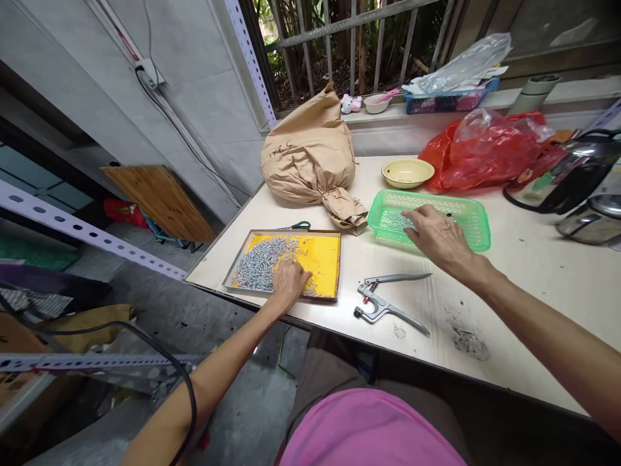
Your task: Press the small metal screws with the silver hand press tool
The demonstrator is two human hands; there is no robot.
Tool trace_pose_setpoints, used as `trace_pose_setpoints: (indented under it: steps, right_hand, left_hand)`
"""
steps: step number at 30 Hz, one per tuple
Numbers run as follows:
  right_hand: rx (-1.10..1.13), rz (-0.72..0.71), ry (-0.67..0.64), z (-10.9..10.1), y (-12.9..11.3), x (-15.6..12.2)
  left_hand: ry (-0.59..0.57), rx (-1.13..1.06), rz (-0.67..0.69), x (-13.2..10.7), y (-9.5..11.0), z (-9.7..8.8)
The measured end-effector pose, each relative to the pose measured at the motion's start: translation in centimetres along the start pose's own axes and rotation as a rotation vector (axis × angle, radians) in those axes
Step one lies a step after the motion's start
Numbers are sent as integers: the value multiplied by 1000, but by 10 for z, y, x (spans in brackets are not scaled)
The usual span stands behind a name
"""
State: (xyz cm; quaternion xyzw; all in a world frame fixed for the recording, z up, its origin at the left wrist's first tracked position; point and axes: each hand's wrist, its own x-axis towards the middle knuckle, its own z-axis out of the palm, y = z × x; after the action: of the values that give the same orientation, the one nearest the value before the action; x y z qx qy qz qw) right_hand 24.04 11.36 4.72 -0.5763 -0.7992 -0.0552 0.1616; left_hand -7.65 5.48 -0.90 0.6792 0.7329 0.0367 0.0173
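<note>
My left hand [290,278] rests in a shallow tray lined in yellow [327,255], at the edge of a heap of small silvery metal pins [259,262]. Its fingers are curled down among them, with the thumb out to the right; what they hold is hidden. Over the left part of a green plastic basket [478,226] hovers my right hand [439,236], fingertips and thumb a little apart and nothing visible between them. More small metal pieces [395,220] lie in the basket below those fingertips. Hand-press pliers [383,304] with grey handles lie on the table between my forearms.
Behind the tray stand a tied brown paper sack [310,152] and green-handled scissors [301,225]. A cream bowl [407,173], a red plastic bag [485,152] and a kettle [567,171] occupy the back right. The table's front edge [301,321] runs close to my lap.
</note>
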Motion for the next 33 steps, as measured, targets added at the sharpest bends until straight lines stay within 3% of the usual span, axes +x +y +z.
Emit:
trace_pose_setpoints:
  steps: [6, 10, 14, 18, 26, 33]
  right_hand:
    - [214, -126, -365, 13, -40, -79]
    - [173, -48, -494, 25, -55, -120]
    - [110, -49, -515, 33, -46, -132]
    - [89, -103, -488, 30, -34, -135]
    - [82, -146, -403, 34, -25, -141]
    - [86, -137, -377, 33, -25, -142]
  left_hand:
    - [-29, 17, 62, 6, -1, -8]
    - [-61, -331, 107, -9, 21, -19]
    - [-325, -742, 7, -35, 61, -15]
    - [-398, -794, -38, -49, 87, 3]
    - [-531, -935, -101, -56, 104, 21]
    - [-589, -839, -118, -52, 108, 20]
